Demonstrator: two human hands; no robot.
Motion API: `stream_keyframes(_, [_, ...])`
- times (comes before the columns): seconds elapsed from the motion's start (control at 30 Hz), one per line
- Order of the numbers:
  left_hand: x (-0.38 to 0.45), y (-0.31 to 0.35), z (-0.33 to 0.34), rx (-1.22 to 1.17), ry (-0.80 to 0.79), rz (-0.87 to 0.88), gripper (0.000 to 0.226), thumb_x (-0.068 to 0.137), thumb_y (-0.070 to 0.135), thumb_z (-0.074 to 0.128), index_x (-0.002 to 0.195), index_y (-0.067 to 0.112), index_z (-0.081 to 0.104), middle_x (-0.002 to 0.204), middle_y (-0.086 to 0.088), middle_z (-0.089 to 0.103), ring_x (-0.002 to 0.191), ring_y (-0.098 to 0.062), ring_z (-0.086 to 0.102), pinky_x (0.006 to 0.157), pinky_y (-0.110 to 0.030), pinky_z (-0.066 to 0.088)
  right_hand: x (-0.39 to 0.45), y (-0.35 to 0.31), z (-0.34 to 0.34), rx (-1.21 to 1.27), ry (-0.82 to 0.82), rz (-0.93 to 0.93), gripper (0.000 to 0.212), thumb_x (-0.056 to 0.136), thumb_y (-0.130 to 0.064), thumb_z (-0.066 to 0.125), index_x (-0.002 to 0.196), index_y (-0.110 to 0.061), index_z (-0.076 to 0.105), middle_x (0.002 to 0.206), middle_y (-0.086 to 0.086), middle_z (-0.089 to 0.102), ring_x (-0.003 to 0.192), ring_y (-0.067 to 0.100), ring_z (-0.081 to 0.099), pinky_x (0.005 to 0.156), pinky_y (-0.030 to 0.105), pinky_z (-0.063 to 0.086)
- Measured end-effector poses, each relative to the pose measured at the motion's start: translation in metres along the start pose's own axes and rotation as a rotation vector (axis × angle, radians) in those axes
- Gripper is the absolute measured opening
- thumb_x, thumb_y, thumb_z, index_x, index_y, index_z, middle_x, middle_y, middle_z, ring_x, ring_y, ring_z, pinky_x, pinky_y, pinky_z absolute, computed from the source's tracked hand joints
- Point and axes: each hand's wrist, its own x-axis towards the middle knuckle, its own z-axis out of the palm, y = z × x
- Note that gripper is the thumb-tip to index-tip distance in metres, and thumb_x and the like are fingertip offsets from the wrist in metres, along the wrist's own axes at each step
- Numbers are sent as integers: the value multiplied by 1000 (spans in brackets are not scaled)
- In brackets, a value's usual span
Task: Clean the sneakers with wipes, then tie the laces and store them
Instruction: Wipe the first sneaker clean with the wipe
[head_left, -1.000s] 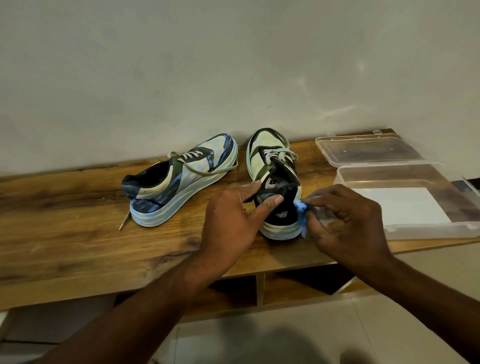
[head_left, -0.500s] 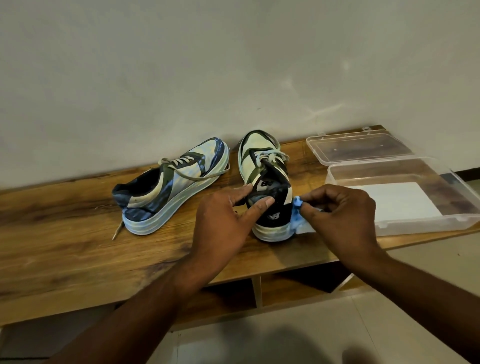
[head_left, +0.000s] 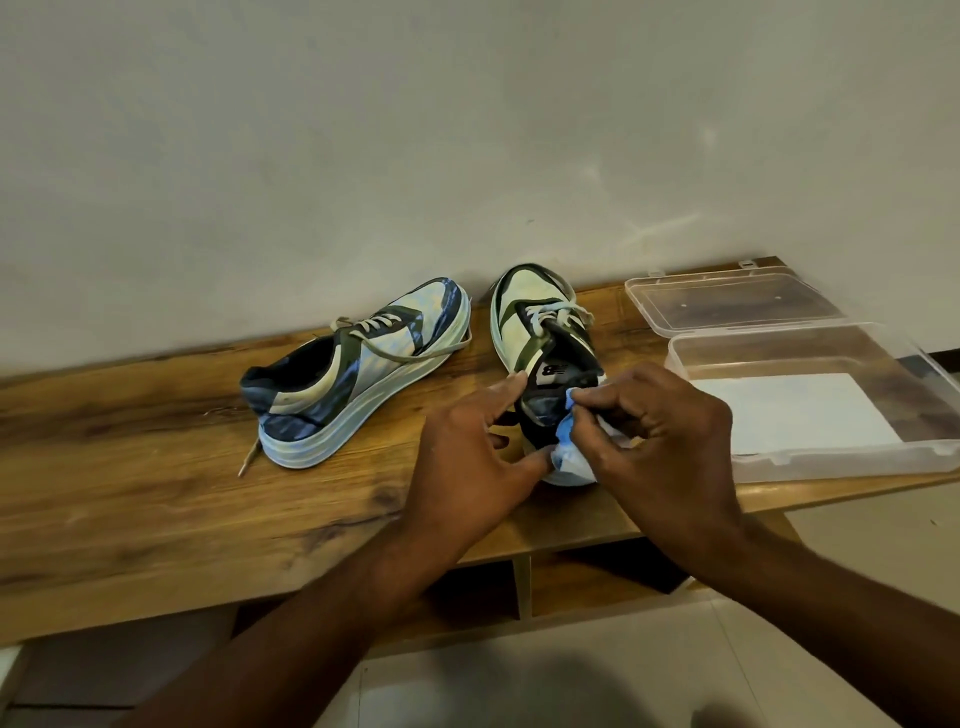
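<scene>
Wooden bench (head_left: 156, 499) bears sneaker (head_left: 540, 332), toe wallward.

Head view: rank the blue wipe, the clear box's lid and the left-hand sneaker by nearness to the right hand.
1. Blue wipe: pinched in the right hand.
2. Lid: behind the hand, by the wall.
3. Left-hand sneaker: beyond the left hand.

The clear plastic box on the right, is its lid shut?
No, the clear plastic box stands open, its lid folded back toward the wall, with only a white sheet inside.
</scene>
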Motion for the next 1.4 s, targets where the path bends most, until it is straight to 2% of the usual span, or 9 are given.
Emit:
stream_keyframes(0.17, [-2, -10, 10, 55, 53, 94, 77, 70, -6, 90, 140, 12, 64, 135, -5, 68, 121, -14, 66, 93, -37, 61, -7, -11, 13, -147, -262, -268, 19, 90, -10, 70, 107, -4, 76, 100, 7, 66, 83, 16, 65, 73, 21, 58])
stream_keyframes(0.27, [-2, -8, 10, 105, 62, 101, 77, 68, 4, 93, 139, 15, 65, 136, -2, 68, 122, -12, 64, 93, -38, 60, 0, -8, 6, -205, -277, -286, 14, 87, -6, 73, 101, -2, 74, 98, 10, 64, 77, 19, 64, 64, 33, 61])
stream_keyframes(0.43, [1, -1, 11, 162, 90, 77, 79, 67, 39, 95, 138, 21, 66, 134, 3, 69, 118, -9, 63, 90, -38, 60, 18, -4, -17, -208, -30, -111, 14, 75, 2, 84, 81, -6, 74, 85, 5, 65, 70, 11, 58, 69, 4, 40])
stream_keyframes(0.57, [2, -2, 13, 135, 82, 101, 73, 68, 29, 95, 135, 18, 68, 132, 2, 70, 117, -11, 65, 88, -40, 61, 17, -8, -6, -181, -37, -138, 14, 78, 2, 82, 90, -3, 76, 89, 7, 64, 75, 9, 56, 73, 3, 40])
stream_keyframes(0.83, [3, -3, 9, 55, 39, 162, 57, 73, 18, 82, 129, 17, 71, 124, 3, 72, 114, -11, 67, 92, -39, 57, 11, -15, 16, -282, -311, -325, 16, 89, -6, 71, 104, -1, 71, 101, 12, 59, 75, 26, 62, 61, 40, 59])
stream_keyframes(0.97, [3, 1, 8, 145, 71, 144, 68, 73, 46, 83, 133, 18, 68, 131, 2, 70, 115, -10, 64, 88, -37, 60, 22, -10, -8, -285, -199, -227, 11, 79, 0, 79, 87, -4, 73, 91, 9, 62, 68, 21, 61, 61, 21, 45])
stream_keyframes(1.1, [2, 1, 12, 184, 90, 108, 77, 67, 45, 94, 135, 19, 67, 133, 2, 69, 116, -10, 65, 86, -37, 61, 26, 7, -28, -247, -115, -135, 16, 75, 0, 82, 89, -8, 78, 84, 3, 64, 67, 12, 58, 59, 23, 47])
stream_keyframes(1.2, [2, 2, 10, 153, 66, 131, 72, 70, 29, 94, 135, 15, 67, 134, -2, 69, 119, -13, 65, 89, -39, 61, 9, -2, -16, -182, -192, -276, 18, 81, -2, 79, 99, -4, 77, 96, 8, 67, 80, 13, 63, 76, 13, 50])
stream_keyframes(1.4, [2, -1, 9, 182, 7, 178, 80, 67, 9, 93, 140, 14, 63, 138, -3, 66, 125, -17, 62, 93, -42, 59, 2, -8, 4, -434, -426, -423, 28, 85, -5, 78, 110, 2, 68, 106, 17, 60, 83, 28, 65, 58, 41, 61])
